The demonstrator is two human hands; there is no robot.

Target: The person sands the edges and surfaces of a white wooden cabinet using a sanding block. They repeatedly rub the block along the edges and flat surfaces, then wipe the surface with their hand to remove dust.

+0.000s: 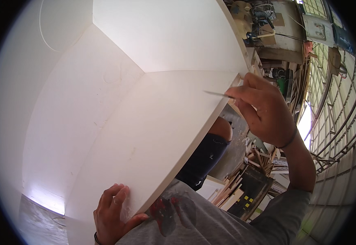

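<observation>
A large white box-like cabinet (161, 118) fills the left and middle of the view, its inner faces meeting at a corner. My right hand (263, 106) is at the panel's front edge, near the upper right corner. Its fingers pinch a thin, dark, narrow blade (214, 94) that points left over the white face; the kind of tool cannot be made out. At the lower end of the same panel, my left hand (112, 213) grips the edge (161, 190). Its fingers rest on the white face and its thumb lies against the edge.
My knee (222, 128) and dark shorts (206, 157) show below the panel edge. Wood offcuts (231, 190) lie at the lower right beside a dark board (251, 192). Tools and cables (263, 16) clutter a surface at the top right. A metal lattice wall (337, 106) stands beyond.
</observation>
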